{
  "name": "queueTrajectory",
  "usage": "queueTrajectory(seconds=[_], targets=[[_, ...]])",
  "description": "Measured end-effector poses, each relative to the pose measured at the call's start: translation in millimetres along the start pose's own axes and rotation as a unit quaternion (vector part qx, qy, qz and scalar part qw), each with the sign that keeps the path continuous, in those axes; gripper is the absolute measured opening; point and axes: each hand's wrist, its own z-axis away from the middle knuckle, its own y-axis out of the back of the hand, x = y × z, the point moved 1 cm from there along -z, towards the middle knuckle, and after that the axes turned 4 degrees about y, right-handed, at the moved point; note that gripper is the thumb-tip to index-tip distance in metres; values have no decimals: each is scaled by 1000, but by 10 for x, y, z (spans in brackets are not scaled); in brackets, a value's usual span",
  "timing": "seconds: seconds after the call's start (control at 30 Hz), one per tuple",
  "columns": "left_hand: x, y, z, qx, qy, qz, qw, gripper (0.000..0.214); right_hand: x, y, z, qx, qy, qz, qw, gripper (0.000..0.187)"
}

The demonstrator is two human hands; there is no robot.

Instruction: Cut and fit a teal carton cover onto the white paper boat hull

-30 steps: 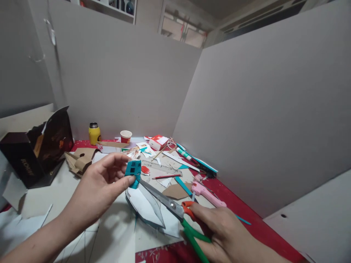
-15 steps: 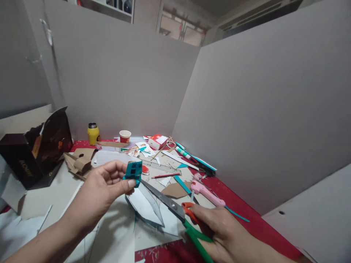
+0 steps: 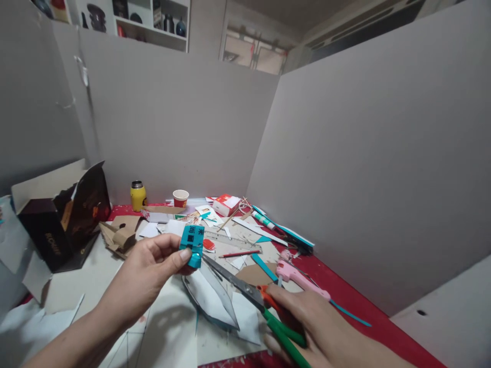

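While in left hand's (image 3: 148,268) pinch, teal piece (image 3: 194,236) close beside scissors (image 3: 251,291) in right hand's (image 3: 316,322) grip.

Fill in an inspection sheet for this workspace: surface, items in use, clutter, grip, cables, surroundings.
Surface: red table, partly covered by pale board.
Job's things: teal printed piece; scissors, tips beside it, contact unclear.
Clutter: pink glue gun, red pencil, ruler, paper cup, yellow bottle, dark box.
Grip: left hand pinches the teal printed piece; right hand holds the scissors by the handles.
Cables: whitish cord-like item hanging at left; exact type unclear.
Surroundings: gray partition, white shelf beyond.
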Motion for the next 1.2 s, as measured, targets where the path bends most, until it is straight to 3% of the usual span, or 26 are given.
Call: queueTrajectory(seconds=[0.1,0.3,0.57,0.8,1.0,1.2], targets=[[35,-2,11,11,-29,-24,999,16,18,7,-36,8,13,6,1000,19],[101,-22,43,87,-103,-95,986,17,91,24,-88,26,24,27,999,15],[-79,9,-40,137,-146,-146,969,18,49,2,-234,12,-3,53,999,14],[-193,32,-75,142,-145,-181,962,17,101,-103,-379,-16,1,28,999,13],[-143,18,-125,121,-108,-149,975,19,150,-157,-400,-67,-8,27,997,17],[-148,20,-159,117,-90,-115,982,18,127,-208,-423,-57,-2,31,998,19]])
